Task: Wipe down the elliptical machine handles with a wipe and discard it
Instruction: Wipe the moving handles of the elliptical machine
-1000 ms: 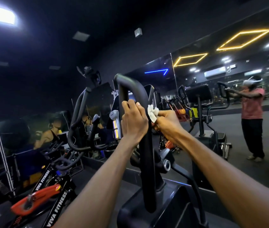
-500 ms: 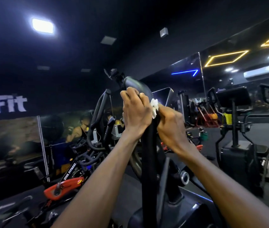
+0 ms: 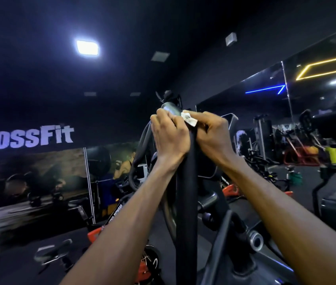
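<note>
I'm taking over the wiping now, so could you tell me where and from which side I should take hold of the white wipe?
Pinch the crumpled white wipe at its free upper-left end, coming from above. The rest is trapped under the right hand against the handle, and the left hand blocks its left side.

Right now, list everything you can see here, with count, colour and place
Elliptical handle: one, black, centre, upright.
Wipe: one, white, crumpled, on the handle top.
CrossFit sign: one, white letters, left wall.
Exercise bike: one, orange and black, lower centre-left.
Ceiling light: one, white, upper left.
Diamond light: one, yellow, upper right.
Left hand: grips the handle.
Right hand: pinches the wipe against the handle.
</note>
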`<state>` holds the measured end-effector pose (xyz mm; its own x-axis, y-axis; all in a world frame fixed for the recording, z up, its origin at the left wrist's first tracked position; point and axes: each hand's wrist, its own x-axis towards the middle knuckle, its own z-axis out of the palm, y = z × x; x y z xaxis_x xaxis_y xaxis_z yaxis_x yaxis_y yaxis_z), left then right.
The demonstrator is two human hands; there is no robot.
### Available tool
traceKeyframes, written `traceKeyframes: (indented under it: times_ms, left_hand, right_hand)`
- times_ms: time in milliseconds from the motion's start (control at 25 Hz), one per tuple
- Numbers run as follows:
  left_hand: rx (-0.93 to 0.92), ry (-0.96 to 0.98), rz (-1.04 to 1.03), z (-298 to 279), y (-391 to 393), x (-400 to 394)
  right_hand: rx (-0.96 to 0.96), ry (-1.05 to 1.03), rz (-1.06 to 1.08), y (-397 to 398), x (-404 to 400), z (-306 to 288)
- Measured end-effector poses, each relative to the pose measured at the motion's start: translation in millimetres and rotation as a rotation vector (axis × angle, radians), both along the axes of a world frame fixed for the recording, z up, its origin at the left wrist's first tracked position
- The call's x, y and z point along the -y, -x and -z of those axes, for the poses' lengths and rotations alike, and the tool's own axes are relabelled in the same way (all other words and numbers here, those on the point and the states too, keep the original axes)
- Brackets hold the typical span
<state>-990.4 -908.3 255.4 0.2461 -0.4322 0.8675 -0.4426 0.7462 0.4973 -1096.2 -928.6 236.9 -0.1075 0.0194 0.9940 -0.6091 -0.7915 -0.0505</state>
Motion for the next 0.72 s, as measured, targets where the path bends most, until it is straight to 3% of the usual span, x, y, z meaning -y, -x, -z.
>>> traceKeyframes:
  times_ms: [120,360,520,720]
  left_hand:
    - [-0.017,-0.11,0.025,-17.0,2.0,5.1]
    - [-0.092,-0.199,0.147,-33.2,7.1,9.4]
    - [-0.069,-0.244,0.111,-43.3,7.9,13.0]
    - [-0.023,-0.306,0.021,-47.3,11.2,11.9]
  right_hand:
    - [0.014,-0.069,-0.102,2.6,6.4,-11.3]
    - [0.1,-0.282,-0.518,-3.3,22.2,-33.2]
    - [0.179,-0.333,-0.817,-11.7,49.3,-36.9]
    - [0.231,-0.355,-0.964,-19.5,80.6,-40.8]
